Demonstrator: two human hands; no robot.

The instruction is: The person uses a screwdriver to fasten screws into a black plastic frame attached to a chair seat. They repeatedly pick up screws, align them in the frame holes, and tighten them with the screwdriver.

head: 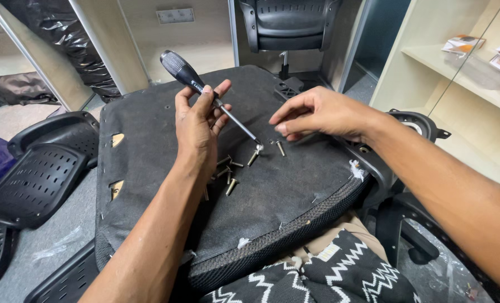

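Now left hand (196, 126) grips screwdriver (208, 95), tip down on upturned seat base (149, 185). Right hand (317, 115) hovers loosely open, fingers curled, over loose screws (236, 168) there.

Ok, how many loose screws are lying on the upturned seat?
About 7 screws: one under the right hand, one at the screwdriver tip, and a cluster of about five beside the left hand. That hand may hide more.

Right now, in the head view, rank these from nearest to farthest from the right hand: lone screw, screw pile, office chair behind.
1. Lone screw, just below the right hand.
2. Screw pile, lower left, by the left wrist.
3. Office chair, upright, top of view.
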